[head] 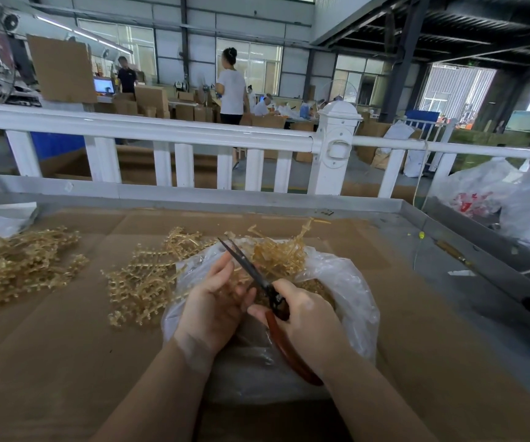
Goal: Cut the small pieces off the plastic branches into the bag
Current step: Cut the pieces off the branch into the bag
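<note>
At frame centre, my right hand (302, 317) grips the scissors (270, 301), blades slightly parted, over the open bag (350, 282). My left hand (216, 301) pinches a branch (238, 279) beside the blades. More branches (142, 279) lie left of the bag.

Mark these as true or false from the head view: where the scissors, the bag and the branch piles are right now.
1. The right hand holds the scissors. True.
2. The scissors' blades are clamped fully together. False: the tips stand slightly apart.
3. The left hand holds a plastic branch over the clear bag. True.
4. The bag lies on bare metal. False: it lies on the brown cardboard sheet.
5. Loose branch piles lie to the left of the bag: one close by, one further left. True.
6. The scissors have blue handles. False: they are reddish-brown.
</note>
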Motion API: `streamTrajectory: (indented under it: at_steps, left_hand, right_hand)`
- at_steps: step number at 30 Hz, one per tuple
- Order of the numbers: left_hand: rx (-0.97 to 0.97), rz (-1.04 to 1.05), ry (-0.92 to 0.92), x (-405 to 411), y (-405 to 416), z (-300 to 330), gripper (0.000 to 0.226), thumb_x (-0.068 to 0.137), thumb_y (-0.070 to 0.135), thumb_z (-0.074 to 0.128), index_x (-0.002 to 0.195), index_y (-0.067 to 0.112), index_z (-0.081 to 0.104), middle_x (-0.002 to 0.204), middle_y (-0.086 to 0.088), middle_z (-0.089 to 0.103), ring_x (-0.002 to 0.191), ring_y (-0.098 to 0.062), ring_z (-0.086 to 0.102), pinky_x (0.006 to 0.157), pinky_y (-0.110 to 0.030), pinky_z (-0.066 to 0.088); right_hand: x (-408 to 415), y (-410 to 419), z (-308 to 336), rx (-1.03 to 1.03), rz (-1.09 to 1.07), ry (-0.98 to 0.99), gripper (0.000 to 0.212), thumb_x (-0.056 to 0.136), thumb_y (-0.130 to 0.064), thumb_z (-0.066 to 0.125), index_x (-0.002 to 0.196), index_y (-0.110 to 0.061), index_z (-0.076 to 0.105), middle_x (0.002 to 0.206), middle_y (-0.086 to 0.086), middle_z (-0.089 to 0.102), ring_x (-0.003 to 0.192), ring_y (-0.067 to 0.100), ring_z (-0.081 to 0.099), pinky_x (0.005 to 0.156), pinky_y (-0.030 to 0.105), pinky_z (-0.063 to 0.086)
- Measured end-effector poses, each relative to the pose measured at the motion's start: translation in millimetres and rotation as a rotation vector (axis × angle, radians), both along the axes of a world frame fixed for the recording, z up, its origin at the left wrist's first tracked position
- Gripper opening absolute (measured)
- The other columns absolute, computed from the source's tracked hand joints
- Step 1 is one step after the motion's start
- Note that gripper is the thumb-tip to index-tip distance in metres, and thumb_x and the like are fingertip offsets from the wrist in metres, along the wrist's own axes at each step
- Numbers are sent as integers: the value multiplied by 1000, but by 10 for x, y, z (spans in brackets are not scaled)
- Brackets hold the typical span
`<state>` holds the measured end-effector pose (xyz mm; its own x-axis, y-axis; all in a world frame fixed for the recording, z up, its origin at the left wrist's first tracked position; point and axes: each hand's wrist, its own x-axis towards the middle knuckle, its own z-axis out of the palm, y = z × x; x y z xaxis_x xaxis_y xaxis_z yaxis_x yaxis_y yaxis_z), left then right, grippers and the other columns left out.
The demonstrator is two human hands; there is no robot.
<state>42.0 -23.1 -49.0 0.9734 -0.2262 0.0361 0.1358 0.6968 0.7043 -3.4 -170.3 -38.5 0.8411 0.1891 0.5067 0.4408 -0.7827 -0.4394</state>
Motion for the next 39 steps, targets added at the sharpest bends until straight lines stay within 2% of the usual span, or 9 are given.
streamTrajectory:
  at_steps: [4, 7, 11, 13, 15, 20, 23, 33, 39]
  left_hand:
    - [10, 148, 115, 27, -55, -39, 23, 88, 13, 56, 111, 12, 59, 91, -7, 54, 69, -14, 44, 66, -22, 45]
    - [-7, 195, 139, 40, -70, -52, 30, 89, 4, 55, 119, 9, 60, 90, -7, 56, 71, -14, 47, 69, -22, 47]
    - [12, 133, 126, 30, -57, -30, 43, 88, 6, 53, 130, 1, 52, 108, -18, 60, 98, -31, 57, 98, -40, 45]
    - [11, 123, 124, 21, -53, -18, 27, 90, 6, 50, 116, 6, 60, 104, -17, 65, 98, -29, 62, 91, -39, 52]
    - [-23, 130, 144, 26, -57, -21, 21, 92, 3, 47, 104, 11, 62, 93, -12, 70, 82, -22, 69, 77, -32, 57]
    - [-79, 188, 208, 42, -60, -20, 44, 92, -4, 48, 135, 6, 48, 93, -12, 67, 69, -16, 70, 61, -22, 57]
    - [-70, 214, 224, 53, -68, -33, 48, 89, -7, 51, 136, 0, 47, 87, -13, 69, 65, -17, 71, 55, -22, 58]
    - [61, 268, 196, 88, -90, -88, 18, 84, -10, 57, 91, 4, 66, 74, -9, 73, 64, -16, 71, 51, -20, 55]
    - [49, 259, 203, 89, -92, -93, 20, 84, -9, 58, 101, -1, 63, 89, -17, 69, 77, -23, 68, 69, -26, 57]
  right_hand:
    - [18, -13, -32, -84, -40, -20, 38, 84, -60, 56, 95, -23, 59, 75, -11, 55, 66, 5, 48, 53, 10, 29]
    - [29, -21, -55, -102, -78, -57, 39, 83, -59, 59, 93, -21, 59, 71, -12, 49, 63, 7, 45, 56, 16, 28]
    - [29, -36, -88, -109, -79, -48, 40, 83, -63, 52, 95, -25, 57, 72, -12, 51, 65, 6, 46, 60, 17, 31]
    - [29, -33, -90, -111, -75, -52, 38, 83, -62, 53, 94, -25, 57, 73, -14, 50, 65, 5, 45, 61, 16, 31]
    - [25, -28, -89, -124, -65, -48, 36, 84, -60, 56, 95, -25, 58, 74, -14, 52, 66, 4, 45, 61, 16, 32]
    - [30, -34, -110, -133, -68, -56, 38, 84, -59, 57, 99, -25, 60, 80, -9, 62, 68, 4, 46, 63, 16, 34]
    - [32, -40, -129, -140, -93, -39, 40, 83, -63, 53, 99, -27, 58, 81, -10, 61, 70, 5, 50, 64, 16, 37]
    - [98, -52, -166, -141, -130, -24, 41, 83, -66, 48, 98, -28, 54, 83, -9, 59, 78, 12, 57, 67, 20, 40]
    - [130, 25, -163, -122, -132, -18, 46, 86, -64, 47, 107, -23, 53, 91, -1, 62, 89, 19, 58, 73, 26, 40]
